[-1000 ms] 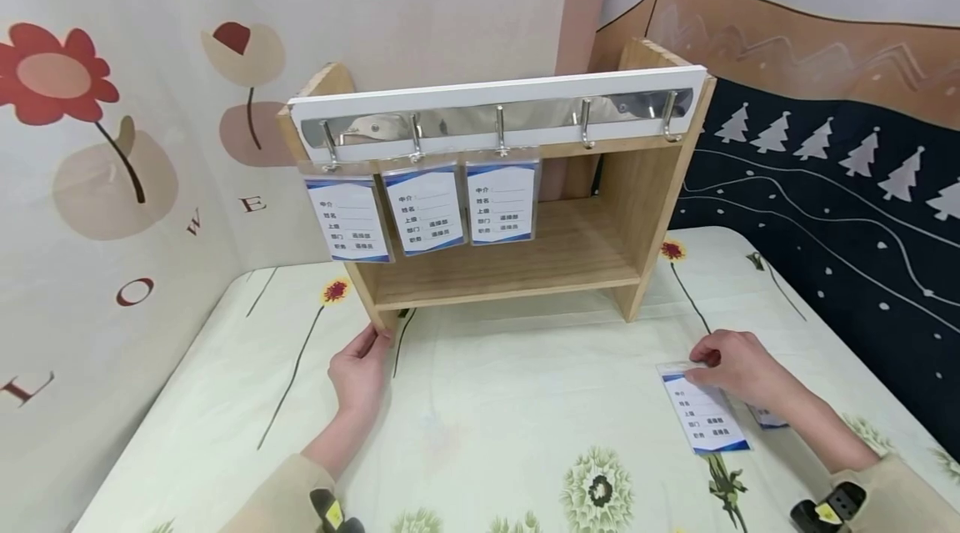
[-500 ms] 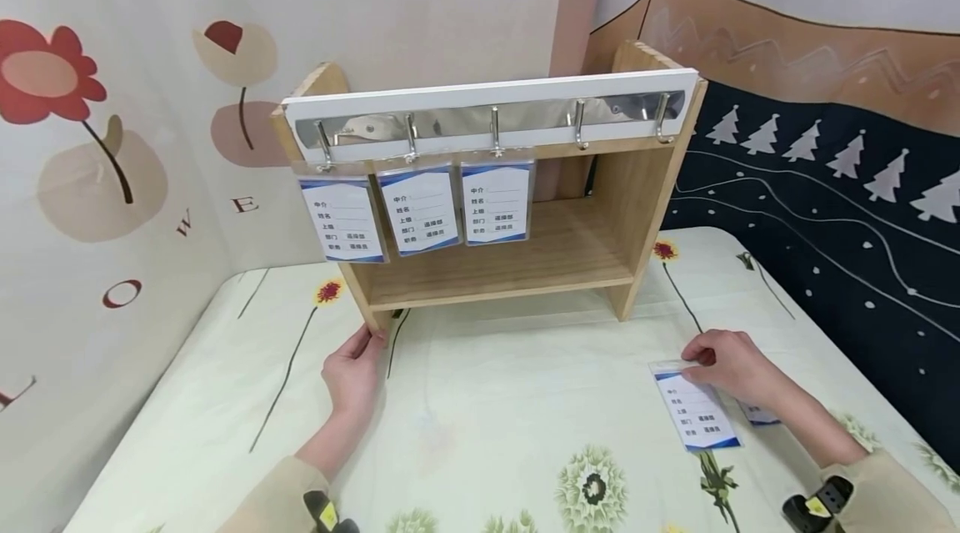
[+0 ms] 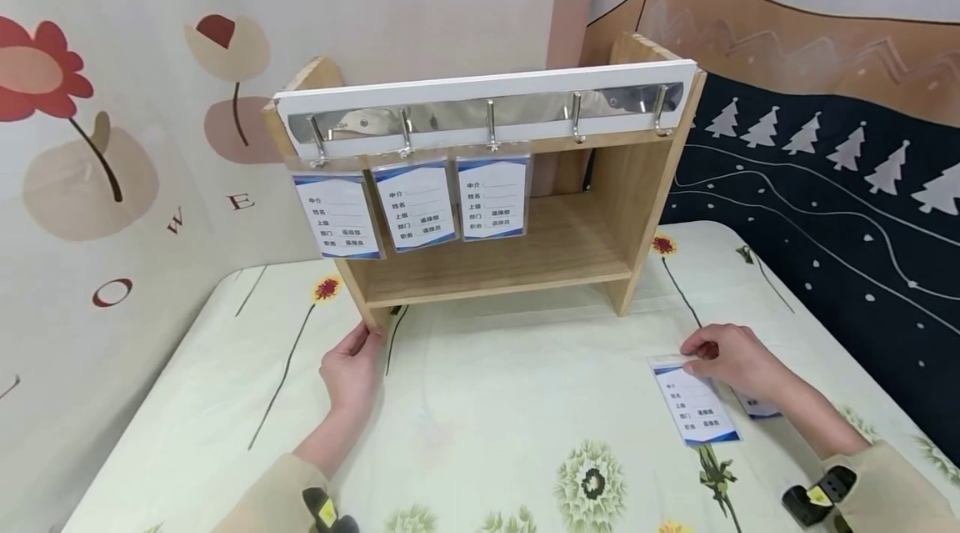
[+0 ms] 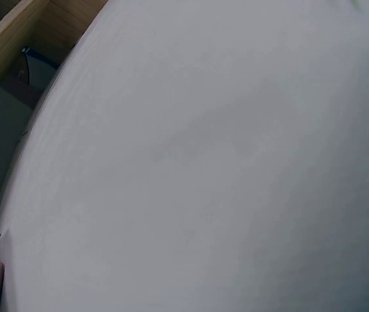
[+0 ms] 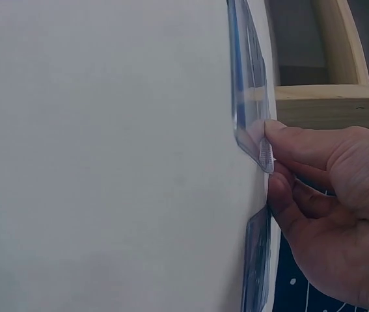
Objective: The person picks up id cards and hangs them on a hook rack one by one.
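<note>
A light brown wooden shelf point(image 3: 540, 253) stands on a pale green cloth with flowers on it point(image 3: 487, 408). The left hand point(image 3: 351, 374) holds the bottom of the shelf's left side, thumb and fingers close together. In front of the shelf and to its right, the right hand point(image 3: 733, 358) pinches the top edge of a white and blue paper card in a clear plastic sleeve point(image 3: 696, 408). Further to the shelf's right, another white and blue card point(image 3: 754, 407) is partly hidden by the right arm point(image 3: 817, 416). Three more sleeved cards point(image 3: 415, 206) hang from bent silver metal hooks point(image 3: 491, 123) along the shelf's top front.
</note>
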Available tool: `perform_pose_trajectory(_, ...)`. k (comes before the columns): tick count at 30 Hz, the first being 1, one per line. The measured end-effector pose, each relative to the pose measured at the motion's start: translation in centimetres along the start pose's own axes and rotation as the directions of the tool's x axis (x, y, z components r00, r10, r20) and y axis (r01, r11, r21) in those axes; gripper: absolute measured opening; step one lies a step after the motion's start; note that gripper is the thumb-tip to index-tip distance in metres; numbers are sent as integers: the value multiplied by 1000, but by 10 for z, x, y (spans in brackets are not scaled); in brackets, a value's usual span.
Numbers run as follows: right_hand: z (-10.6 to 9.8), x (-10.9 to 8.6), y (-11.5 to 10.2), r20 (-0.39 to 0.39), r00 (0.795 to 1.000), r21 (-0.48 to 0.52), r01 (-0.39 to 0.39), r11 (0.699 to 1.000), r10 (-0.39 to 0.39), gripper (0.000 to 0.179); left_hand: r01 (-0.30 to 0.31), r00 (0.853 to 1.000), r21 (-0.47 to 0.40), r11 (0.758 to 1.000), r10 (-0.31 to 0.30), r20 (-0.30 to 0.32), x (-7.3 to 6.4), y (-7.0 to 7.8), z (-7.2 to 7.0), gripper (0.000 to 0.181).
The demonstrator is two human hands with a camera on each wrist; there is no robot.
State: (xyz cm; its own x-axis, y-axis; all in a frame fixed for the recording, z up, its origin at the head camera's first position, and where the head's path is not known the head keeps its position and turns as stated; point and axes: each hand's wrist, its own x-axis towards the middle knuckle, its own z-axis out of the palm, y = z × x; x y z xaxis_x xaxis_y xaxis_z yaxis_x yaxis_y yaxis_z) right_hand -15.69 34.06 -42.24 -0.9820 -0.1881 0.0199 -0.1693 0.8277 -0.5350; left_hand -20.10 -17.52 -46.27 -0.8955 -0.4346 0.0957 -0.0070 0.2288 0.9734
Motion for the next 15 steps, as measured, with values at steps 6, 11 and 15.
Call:
perform_pose_trajectory(6,-2,4,-1,18,1000,6,11,1000,-12,17,-14,1000,12,1000,14,-8,2,3,0,36)
perform_pose_trajectory(11,-3,7,-3,72,997,20,-13,1000,12,16,-10,1000,4,1000,10,-11,3,3,0,37)
perform_pose_trajectory(15,-4,8,-5,102,994,12,-36,999,34,16,9,1000,3,1000,-9,-3,0,4,0,37)
